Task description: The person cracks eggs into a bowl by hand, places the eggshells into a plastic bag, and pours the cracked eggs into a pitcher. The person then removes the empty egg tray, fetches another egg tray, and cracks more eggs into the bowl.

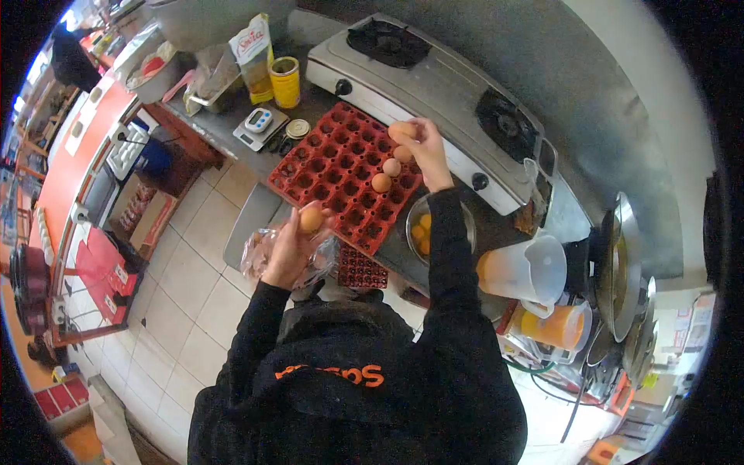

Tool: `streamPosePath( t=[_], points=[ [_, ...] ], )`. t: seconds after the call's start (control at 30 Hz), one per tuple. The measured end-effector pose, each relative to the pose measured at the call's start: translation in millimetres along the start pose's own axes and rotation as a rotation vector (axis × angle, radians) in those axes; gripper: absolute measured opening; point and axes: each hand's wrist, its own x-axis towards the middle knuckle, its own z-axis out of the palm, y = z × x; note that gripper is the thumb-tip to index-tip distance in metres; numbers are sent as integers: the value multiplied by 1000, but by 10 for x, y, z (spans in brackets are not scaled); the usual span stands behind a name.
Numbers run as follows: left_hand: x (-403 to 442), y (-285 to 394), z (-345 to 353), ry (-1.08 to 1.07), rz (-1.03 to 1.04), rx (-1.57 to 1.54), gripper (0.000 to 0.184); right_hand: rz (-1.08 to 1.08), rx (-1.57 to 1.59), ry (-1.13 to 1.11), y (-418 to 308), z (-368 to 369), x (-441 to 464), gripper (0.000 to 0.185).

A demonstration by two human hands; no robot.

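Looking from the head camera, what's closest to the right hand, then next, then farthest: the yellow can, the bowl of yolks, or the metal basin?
From the right hand:
1. Bowl of yolks: nearest, right of the egg tray.
2. Yellow can: left, behind the tray.
3. Metal basin: farthest left.

Dark counter (316, 107) runs beyond both hands; directly on it, red egg tray (350, 187) between left hand (288, 252) and right hand (432, 159), two-burner stove (446, 93) just past right hand. Steel bowl (468, 220) on counter too, closer to body than right hand, plastic jug (540, 267) farther out to right hand's right. Past left hand, beyond tray: scale (246, 139), round metal lid (297, 129), yellow tin (285, 85), upright pouch (254, 58) beside tin.
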Motion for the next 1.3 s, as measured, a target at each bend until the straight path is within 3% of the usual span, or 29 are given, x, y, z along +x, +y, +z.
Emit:
streamPosePath(
  t=[0.03, 0.1, 0.23, 0.33, 0.43, 0.6, 0.73, 0.83, 0.97, 1.1, 1.2, 1.3],
  points=[
    [78, -27, 142, -20, -44, -20, 53, 7, 229, -9, -173, -62, -189, 39],
    [154, -50, 561, -53, -32, 46, 50, -25, 227, -11, -473, -186, -644, 46],
    [484, -329, 1135, -178, -89, 18, 46, -221, -247, 244, -707, -410, -1395, 43],
    [587, -601, 1419, -321, -74, -18, 45, -418, -411, 566, -776, -379, -1767, 46],
    [610, -844, 1634, -332, -128, 120, 45, -493, -684, 554, -571, -331, -1868, 47],
    [648, -1006, 1715, -303, -181, 119, 42, -463, -645, 756, -558, -489, -1976, 47],
    [684, -1147, 1681, -326, -163, 169, 42, -413, -670, 579, -356, -478, -1939, 46],
    [700, -1121, 1690, -281, -171, 170, 42, -330, -486, 612, -347, -537, -1972, 50],
    [661, -1012, 1693, -252, -197, 267, 40, 59, 561, 545, -310, -749, -1969, 32],
    [789, -1093, 1606, -293, -121, 458, 43, 257, 461, 363, -67, -931, -1888, 25],
    [899, -1135, 1608, -349, -47, 551, 40, 371, 164, 235, -120, -943, -1807, 27],
    [976, -1199, 1578, -361, 38, 614, 34, 255, 35, 187, -143, -965, -1776, 32]
  ],
)
